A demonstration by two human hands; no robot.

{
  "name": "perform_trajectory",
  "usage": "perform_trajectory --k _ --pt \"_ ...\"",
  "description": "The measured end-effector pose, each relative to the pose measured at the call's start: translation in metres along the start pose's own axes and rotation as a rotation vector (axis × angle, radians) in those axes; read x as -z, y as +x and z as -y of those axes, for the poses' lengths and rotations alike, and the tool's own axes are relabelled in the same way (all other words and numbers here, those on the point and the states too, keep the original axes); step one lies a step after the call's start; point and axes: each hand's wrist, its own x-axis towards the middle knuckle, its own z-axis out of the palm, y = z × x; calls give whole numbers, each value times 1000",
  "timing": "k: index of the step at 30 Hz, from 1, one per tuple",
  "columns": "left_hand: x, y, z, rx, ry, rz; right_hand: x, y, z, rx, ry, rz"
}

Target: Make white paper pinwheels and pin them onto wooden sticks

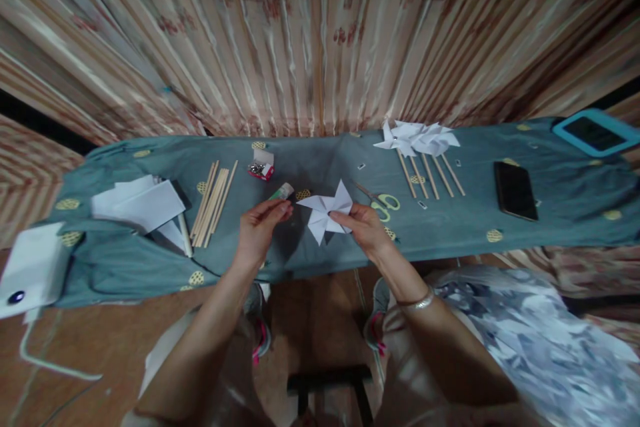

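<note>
A white paper pinwheel [325, 212] is pinched at its middle between the thumb and fingers of my right hand [367, 230], above the table. To its left, my left hand [263, 230] has thumb and fingertips pressed together; anything between them is too small or hidden to make out. A green-and-white glue stick [283, 192] shows just behind those fingers, and its lower end is partly covered. Scissors with yellow-green handles [383, 203] lie right behind my right hand. A small open red-and-white box [261, 165] of shiny metal pins sits beyond my left hand.
Wooden sticks [215, 203] and white paper sheets [143, 203] lie on the left of the cloth-covered table [320, 267]. Finished-looking pinwheels on sticks [423, 139] rest at the back right. A black phone [516, 190], a blue-framed tablet [595, 132] and a white device [33, 270] are farther out.
</note>
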Motion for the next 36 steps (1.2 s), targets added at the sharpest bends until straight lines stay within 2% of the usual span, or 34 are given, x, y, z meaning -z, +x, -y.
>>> perform_trajectory --k 6,10,11,15,19,30,36 --pt "25 31 -14 -145 179 -127 7 -1 3 19 12 11" --pt "37 66 -23 -291 516 -146 10 -3 7 30 16 13" --pt "39 75 -26 -323 644 -132 11 -4 8 29 19 7" --pt "42 101 -36 -374 1171 86 15 -8 11 22 39 -18" --pt "37 114 -42 -366 1450 174 18 -9 12 34 33 15" --pt "23 134 -51 -277 1678 248 19 -8 14 44 18 24" --pt "25 137 -53 -246 1513 283 18 -8 13 42 -1 21"
